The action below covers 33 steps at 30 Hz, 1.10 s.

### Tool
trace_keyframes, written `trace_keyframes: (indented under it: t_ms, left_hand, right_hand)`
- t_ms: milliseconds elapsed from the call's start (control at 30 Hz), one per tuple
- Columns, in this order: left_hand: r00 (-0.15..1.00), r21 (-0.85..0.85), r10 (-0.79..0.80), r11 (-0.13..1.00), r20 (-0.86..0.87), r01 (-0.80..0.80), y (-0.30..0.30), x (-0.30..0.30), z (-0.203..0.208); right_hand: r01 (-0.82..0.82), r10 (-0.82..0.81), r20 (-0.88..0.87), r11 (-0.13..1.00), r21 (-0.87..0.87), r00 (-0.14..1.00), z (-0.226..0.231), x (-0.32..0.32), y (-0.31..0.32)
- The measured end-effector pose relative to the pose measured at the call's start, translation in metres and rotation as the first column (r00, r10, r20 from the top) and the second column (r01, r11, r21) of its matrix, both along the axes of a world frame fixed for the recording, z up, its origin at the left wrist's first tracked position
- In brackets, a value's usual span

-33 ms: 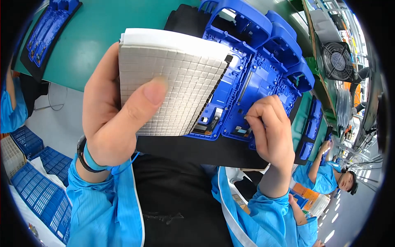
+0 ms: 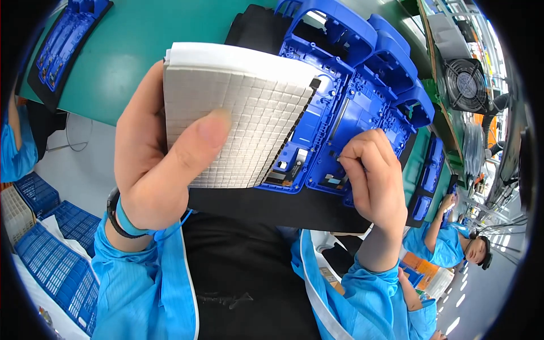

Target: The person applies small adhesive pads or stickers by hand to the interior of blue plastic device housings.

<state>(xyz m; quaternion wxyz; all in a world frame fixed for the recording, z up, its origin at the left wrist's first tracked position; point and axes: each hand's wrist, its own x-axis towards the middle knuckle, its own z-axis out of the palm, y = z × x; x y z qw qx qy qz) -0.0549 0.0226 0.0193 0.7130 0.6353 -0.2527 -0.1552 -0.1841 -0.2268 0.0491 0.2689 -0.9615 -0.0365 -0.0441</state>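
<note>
My left hand (image 2: 156,181) grips a sheet of silvery-grey foam pads (image 2: 255,119), cut into a grid of small squares on white backing. The thumb lies across its face and the fingers are behind it. Along the sheet's right edge runs a dark stepped line, with a small black square near the top corner. My right hand (image 2: 377,178) is closed in a pinch above the open blue plastic housings (image 2: 365,107); a tiny bit may be between the fingertips, too small to make out. The housings stand side by side, with small boards inside, partly hidden by the sheet.
Under the housings lies a black mat (image 2: 277,209) on the green table (image 2: 147,34). More blue housings sit at far left (image 2: 65,45) and right (image 2: 429,170). A fan (image 2: 466,84) stands at the right. Blue crates (image 2: 54,266) are lower left. A co-worker (image 2: 442,243) is at the right.
</note>
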Motion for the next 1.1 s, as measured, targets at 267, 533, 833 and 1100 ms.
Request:
trace_keyframes:
  t_ms: [267, 533, 833, 1100]
  left_hand:
    - [1.000, 0.050, 0.022, 0.999, -0.012, -0.021, 0.014, -0.008, -0.008]
    - [0.999, 0.072, 0.036, 0.997, -0.032, -0.033, 0.016, -0.009, -0.011]
    - [0.999, 0.060, 0.039, 0.997, 0.001, -0.039, 0.018, -0.008, -0.013]
    - [0.999, 0.098, 0.048, 0.994, -0.021, -0.045, 0.019, -0.010, -0.009]
  right_hand:
    - [-0.054, 0.048, -0.073, 0.996, -0.073, 0.996, 0.000, 0.011, -0.002]
    - [-0.021, 0.015, -0.078, 0.997, -0.078, 0.997, 0.003, 0.011, 0.003]
    - [-0.006, -0.003, -0.078, 0.995, -0.105, 0.997, 0.002, 0.011, 0.005]
    - [0.089, -0.092, -0.004, 0.973, -0.212, 0.996, -0.002, 0.003, 0.011]
